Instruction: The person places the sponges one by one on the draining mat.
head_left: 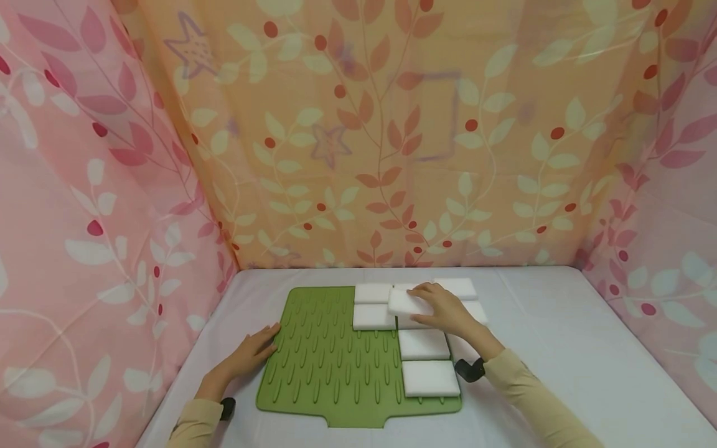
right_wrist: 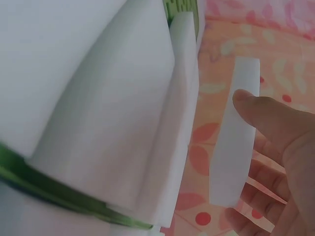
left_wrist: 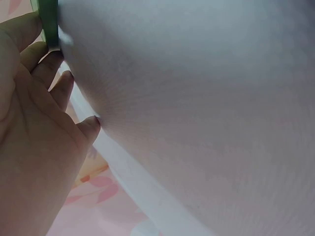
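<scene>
In the head view my right hand (head_left: 450, 309) pinches a white sponge block (head_left: 404, 302) between thumb and fingers, over other white blocks at the back of a green ridged mat (head_left: 322, 348). The right wrist view shows this block edge-on, with the thumb on one face and fingers behind it. My left hand (head_left: 253, 350) rests at the mat's left edge, its fingers fairly straight and touching the rim. From the left wrist, the green edge (left_wrist: 48, 24) appears beside the thumb and fingertips. My right hand partly hides the blocks beneath it.
Several white blocks lie along the mat's right side and back, including a front one (head_left: 430, 378) and a back left one (head_left: 372, 293). Some extend past the mat's right edge onto the white-covered table (head_left: 560, 348). Floral curtains (head_left: 381, 155) enclose the table's back and sides.
</scene>
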Demonstrator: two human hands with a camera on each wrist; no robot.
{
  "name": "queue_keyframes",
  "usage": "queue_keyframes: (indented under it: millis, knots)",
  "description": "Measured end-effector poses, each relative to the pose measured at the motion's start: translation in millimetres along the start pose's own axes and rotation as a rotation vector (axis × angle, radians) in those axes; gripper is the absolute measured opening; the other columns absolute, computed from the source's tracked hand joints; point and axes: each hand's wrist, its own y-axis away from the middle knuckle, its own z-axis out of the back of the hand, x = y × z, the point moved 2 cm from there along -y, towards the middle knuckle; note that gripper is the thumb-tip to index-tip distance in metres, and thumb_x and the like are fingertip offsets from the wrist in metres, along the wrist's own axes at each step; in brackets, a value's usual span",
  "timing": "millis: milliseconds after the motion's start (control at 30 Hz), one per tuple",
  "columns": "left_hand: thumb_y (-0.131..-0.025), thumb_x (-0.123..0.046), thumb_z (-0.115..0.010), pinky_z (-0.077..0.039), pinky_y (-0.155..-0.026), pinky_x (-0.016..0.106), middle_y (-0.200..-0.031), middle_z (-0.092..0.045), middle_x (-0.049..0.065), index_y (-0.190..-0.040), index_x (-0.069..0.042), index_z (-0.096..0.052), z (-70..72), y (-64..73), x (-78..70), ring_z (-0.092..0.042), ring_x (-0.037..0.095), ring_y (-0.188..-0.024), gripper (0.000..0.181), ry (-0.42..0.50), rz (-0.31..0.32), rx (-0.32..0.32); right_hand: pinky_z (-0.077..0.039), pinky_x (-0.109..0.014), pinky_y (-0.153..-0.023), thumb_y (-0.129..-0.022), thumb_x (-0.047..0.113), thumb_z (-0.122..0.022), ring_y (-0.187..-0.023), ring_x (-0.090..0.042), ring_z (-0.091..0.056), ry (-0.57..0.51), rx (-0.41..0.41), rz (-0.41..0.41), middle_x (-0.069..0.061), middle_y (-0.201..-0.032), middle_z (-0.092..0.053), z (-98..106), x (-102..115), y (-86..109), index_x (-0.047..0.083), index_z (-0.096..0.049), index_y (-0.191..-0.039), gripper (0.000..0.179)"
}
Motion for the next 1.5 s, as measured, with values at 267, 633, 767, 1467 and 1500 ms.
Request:
queue_keyframes:
  millis: [267,633,767,1467,1500]
  knots:
    - [-0.095,-0.017,-0.051,-0.011,-0.099,0.073,-0.143,-0.036,0.023,-0.14,0.003,-0.035,-1.0,0.3,1.9,-0.03,0.045,-0.132,0.052,0.015,-0.004,-0.01,-0.048,-0.044,-0.084,-0.077,0.037,-0.074,-0.106,-0.023,-0.056,-0.006,0.047,0.037,-0.004,-0.119,-0.059,-9.1,19.1,-7.0,0.013,-0.06,-0.125,0.055]
    - [-0.096,-0.02,-0.051,-0.012,-0.099,0.073,-0.144,-0.036,0.02,-0.141,0.001,-0.034,-3.5,-0.2,4.9,-0.029,0.043,-0.133,0.053,0.015,-0.007,-0.005,-0.044,-0.042,-0.084,-0.078,0.046,-0.071,-0.106,-0.02,-0.055,0.013,0.119,0.059,-0.001,-0.119,-0.059,-21.1,42.2,-10.5,0.017,-0.059,-0.126,0.057]
    - [-0.096,-0.022,-0.051,-0.011,-0.1,0.071,-0.145,-0.035,0.019,-0.142,0.0,-0.034,-2.2,0.1,3.1,-0.028,0.041,-0.134,0.054,0.022,0.012,0.001,-0.042,-0.04,-0.085,-0.077,0.046,-0.071,-0.106,-0.018,-0.054,0.024,0.134,0.084,0.001,-0.117,-0.06,-25.1,50.6,-11.9,0.018,-0.059,-0.125,0.058]
    - [-0.095,-0.019,-0.052,-0.014,-0.099,0.071,-0.143,-0.037,0.023,-0.141,0.002,-0.034,1.2,0.8,-3.0,-0.03,0.043,-0.132,0.053,0.002,0.001,-0.004,-0.041,-0.044,-0.088,-0.077,0.047,-0.071,-0.103,-0.019,-0.053,0.097,0.219,0.171,0.0,-0.112,-0.058,-50.1,70.2,-8.8,0.017,-0.059,-0.125,0.057]
    - [-0.095,-0.019,-0.052,-0.013,-0.1,0.071,-0.143,-0.037,0.022,-0.141,0.002,-0.034,1.3,0.8,-3.5,-0.03,0.043,-0.133,0.053,0.008,0.004,-0.002,-0.041,-0.044,-0.088,-0.077,0.046,-0.071,-0.103,-0.02,-0.053,0.091,0.22,0.171,-0.001,-0.112,-0.058,-50.4,70.6,-8.5,0.016,-0.06,-0.125,0.057]
